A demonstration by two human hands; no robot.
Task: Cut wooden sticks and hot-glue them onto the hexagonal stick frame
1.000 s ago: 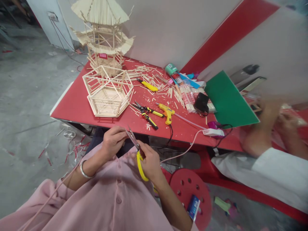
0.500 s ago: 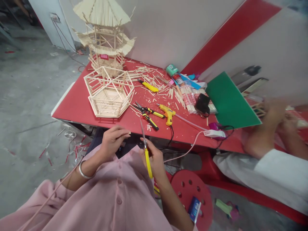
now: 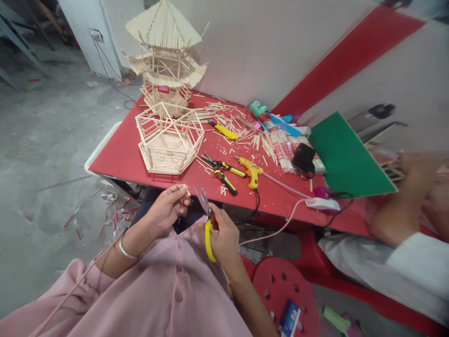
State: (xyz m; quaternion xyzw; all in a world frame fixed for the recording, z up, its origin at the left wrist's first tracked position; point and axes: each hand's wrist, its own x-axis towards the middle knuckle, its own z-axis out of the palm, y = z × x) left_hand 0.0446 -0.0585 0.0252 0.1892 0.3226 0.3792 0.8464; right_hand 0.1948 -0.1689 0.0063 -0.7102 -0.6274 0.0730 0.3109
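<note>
My left hand [image 3: 171,206] pinches a short piece of wooden stick [image 3: 188,192] between thumb and fingertips, just past the table's front edge. In my right hand [image 3: 224,234] is a pair of yellow-handled scissors [image 3: 207,229], its blades slightly parted and pointing up beside the stick piece, apart from it. Beyond my hands, a six-sided stick frame [image 3: 164,166] stands on the red table [image 3: 119,145]. Behind it rises a tiered stick pagoda [image 3: 164,32] with pale slatted roofs.
Pliers [image 3: 224,180], a yellow glue gun [image 3: 251,171] and a yellow utility knife [image 3: 224,131] lie among scattered sticks [image 3: 213,114]. A green board [image 3: 351,159] leans at the right, near a co-worker's arm [image 3: 396,210]. A red stool [image 3: 259,281] stands below.
My left hand has turned and curled, bringing the stick piece into clearer view. The scissors have tilted left, and their blades now show parted. The whole view has shifted slightly.
</note>
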